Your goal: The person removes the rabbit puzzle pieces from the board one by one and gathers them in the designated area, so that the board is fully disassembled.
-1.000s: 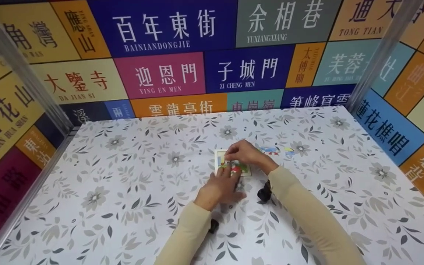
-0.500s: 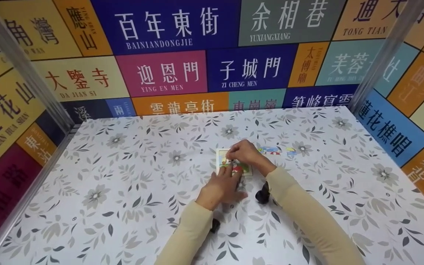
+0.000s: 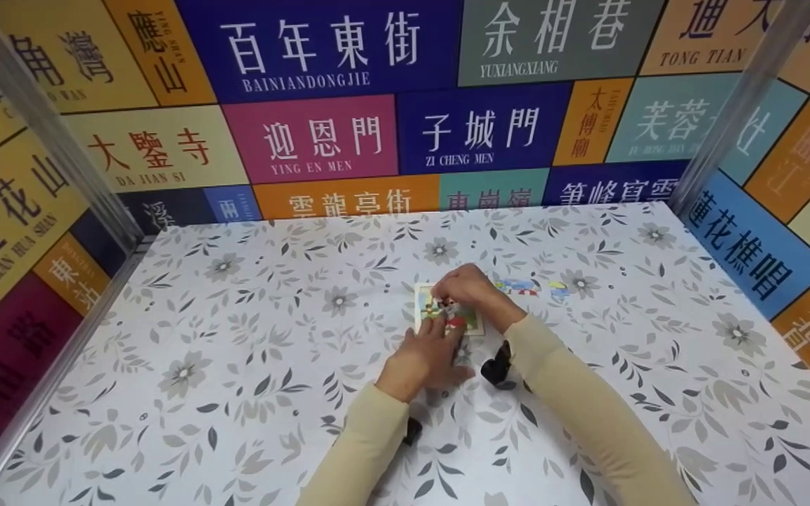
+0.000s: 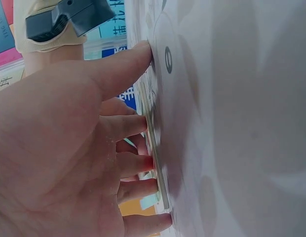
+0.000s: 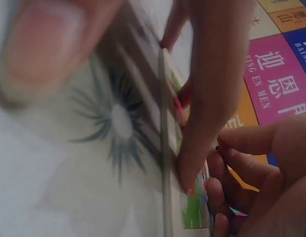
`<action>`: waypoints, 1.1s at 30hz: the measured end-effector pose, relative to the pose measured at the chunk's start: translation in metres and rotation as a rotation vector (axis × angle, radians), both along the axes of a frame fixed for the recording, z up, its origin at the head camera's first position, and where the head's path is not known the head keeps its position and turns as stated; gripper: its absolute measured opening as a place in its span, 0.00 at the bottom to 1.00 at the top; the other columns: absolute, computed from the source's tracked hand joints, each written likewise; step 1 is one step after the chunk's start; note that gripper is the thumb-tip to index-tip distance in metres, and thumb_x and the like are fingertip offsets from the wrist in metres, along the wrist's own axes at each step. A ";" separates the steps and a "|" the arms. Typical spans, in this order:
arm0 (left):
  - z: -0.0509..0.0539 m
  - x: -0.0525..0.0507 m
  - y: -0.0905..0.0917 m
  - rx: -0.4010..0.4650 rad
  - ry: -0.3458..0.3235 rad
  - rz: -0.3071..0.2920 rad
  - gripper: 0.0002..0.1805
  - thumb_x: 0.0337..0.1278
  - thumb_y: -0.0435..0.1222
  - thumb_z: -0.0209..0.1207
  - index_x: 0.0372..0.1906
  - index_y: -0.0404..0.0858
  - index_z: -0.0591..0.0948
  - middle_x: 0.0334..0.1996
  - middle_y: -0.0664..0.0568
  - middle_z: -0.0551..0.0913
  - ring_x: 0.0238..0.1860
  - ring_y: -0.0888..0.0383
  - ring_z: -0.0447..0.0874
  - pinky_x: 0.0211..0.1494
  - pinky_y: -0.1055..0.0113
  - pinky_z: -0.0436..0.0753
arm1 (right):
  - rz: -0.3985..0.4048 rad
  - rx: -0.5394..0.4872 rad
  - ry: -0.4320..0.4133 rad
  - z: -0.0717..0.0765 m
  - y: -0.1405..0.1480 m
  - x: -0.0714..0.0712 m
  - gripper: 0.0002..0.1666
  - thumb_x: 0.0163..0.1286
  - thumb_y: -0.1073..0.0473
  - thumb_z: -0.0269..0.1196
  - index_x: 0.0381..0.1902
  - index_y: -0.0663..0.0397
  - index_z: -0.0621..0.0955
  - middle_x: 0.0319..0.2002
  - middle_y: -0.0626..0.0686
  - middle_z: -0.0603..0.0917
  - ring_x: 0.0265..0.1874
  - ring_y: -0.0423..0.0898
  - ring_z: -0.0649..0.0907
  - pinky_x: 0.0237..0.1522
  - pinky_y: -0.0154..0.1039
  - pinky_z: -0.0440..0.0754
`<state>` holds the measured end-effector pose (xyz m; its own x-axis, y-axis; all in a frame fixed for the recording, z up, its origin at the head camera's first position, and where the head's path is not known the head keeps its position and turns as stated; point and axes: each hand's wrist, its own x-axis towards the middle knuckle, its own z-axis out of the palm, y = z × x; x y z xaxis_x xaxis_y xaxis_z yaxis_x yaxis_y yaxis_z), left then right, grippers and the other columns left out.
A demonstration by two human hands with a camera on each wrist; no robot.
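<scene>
A small picture board with a pale rim [image 3: 418, 303] lies flat under both hands. The left hand [image 3: 425, 358] rests its extended fingertips on the lower part of the picture; in the left wrist view, its thumb and outermost finger touch the cloth beside the board's edge [image 4: 155, 148]. Over the board's upper part is the right hand [image 3: 470, 287], fingers bent. The right wrist view shows its thumb and index finger [image 5: 242, 140] pinching a small piece, mostly hidden, with a dark bit showing, close to the picture's surface [image 5: 191, 210].
Loose colourful pieces [image 3: 516, 286] lie right of the board, with another yellow and blue one [image 3: 558, 289] farther right. A floral cloth [image 3: 236, 358] covers the table. Panels with large lettering [image 3: 310, 137] stand behind it and at both sides.
The right hand's fingertips have shifted slightly over the board's upper part, and its wrist has turned a little. The left hand keeps its place on the board. The head view has shifted slightly.
</scene>
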<state>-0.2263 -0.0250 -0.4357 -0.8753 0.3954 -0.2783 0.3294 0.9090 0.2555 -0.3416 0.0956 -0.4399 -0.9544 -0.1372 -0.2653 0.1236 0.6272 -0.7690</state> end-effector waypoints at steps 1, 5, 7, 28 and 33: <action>0.000 0.000 0.000 -0.002 -0.002 0.001 0.43 0.66 0.57 0.57 0.80 0.46 0.56 0.81 0.41 0.50 0.81 0.44 0.48 0.79 0.42 0.59 | 0.000 -0.026 -0.006 0.001 0.001 -0.001 0.14 0.65 0.57 0.64 0.43 0.59 0.89 0.36 0.51 0.88 0.35 0.44 0.79 0.42 0.38 0.76; 0.000 -0.001 0.000 -0.011 -0.002 0.003 0.44 0.66 0.58 0.57 0.80 0.47 0.56 0.81 0.41 0.50 0.81 0.45 0.48 0.79 0.42 0.59 | -0.016 -0.140 -0.029 0.005 0.008 -0.001 0.15 0.69 0.57 0.63 0.48 0.60 0.87 0.44 0.55 0.88 0.42 0.47 0.85 0.51 0.41 0.81; 0.000 0.000 0.000 -0.008 -0.004 0.008 0.44 0.66 0.58 0.57 0.80 0.47 0.56 0.81 0.41 0.50 0.81 0.45 0.48 0.79 0.43 0.58 | -0.003 -0.142 -0.021 0.009 0.016 0.001 0.16 0.72 0.56 0.62 0.51 0.60 0.85 0.49 0.58 0.86 0.47 0.49 0.85 0.55 0.44 0.80; -0.004 0.001 0.000 0.025 -0.027 0.025 0.43 0.67 0.57 0.57 0.80 0.48 0.56 0.82 0.42 0.48 0.81 0.43 0.47 0.80 0.42 0.55 | 0.051 0.071 0.088 -0.002 0.121 0.019 0.17 0.70 0.56 0.66 0.47 0.67 0.85 0.36 0.52 0.87 0.30 0.39 0.78 0.33 0.32 0.76; -0.001 0.002 0.001 0.027 -0.013 0.025 0.43 0.66 0.57 0.57 0.80 0.48 0.57 0.81 0.42 0.49 0.81 0.44 0.48 0.80 0.43 0.55 | 0.019 0.093 0.077 -0.004 0.125 0.020 0.15 0.69 0.56 0.66 0.44 0.64 0.86 0.37 0.52 0.86 0.31 0.41 0.79 0.34 0.33 0.76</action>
<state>-0.2246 -0.0243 -0.4372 -0.8812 0.3812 -0.2796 0.3033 0.9096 0.2841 -0.3217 0.2202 -0.4444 -0.9698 -0.1337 -0.2040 0.0541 0.6979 -0.7141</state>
